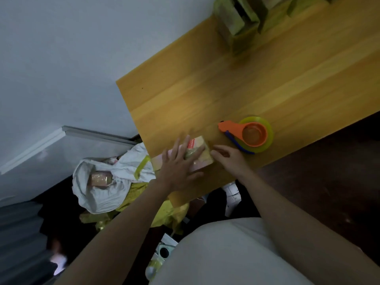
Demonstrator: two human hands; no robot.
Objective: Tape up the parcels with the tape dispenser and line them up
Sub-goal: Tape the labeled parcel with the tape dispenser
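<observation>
We see the pink parcel [198, 155] lying at the near left corner of the wooden table [205, 89]. Left hand [178, 163] lies flat on it, fingers spread and straight. Right hand [230, 159] touches its right end, fingers loosely bent, grasping nothing. Orange tape dispenser [246, 133] sits just right, untouched. More parcels [236, 19] stand at the far edge.

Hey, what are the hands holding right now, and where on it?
Nothing is gripped. The left hand presses flat on top of the parcel; the right hand touches its right end. The tape dispenser lies untouched.
</observation>
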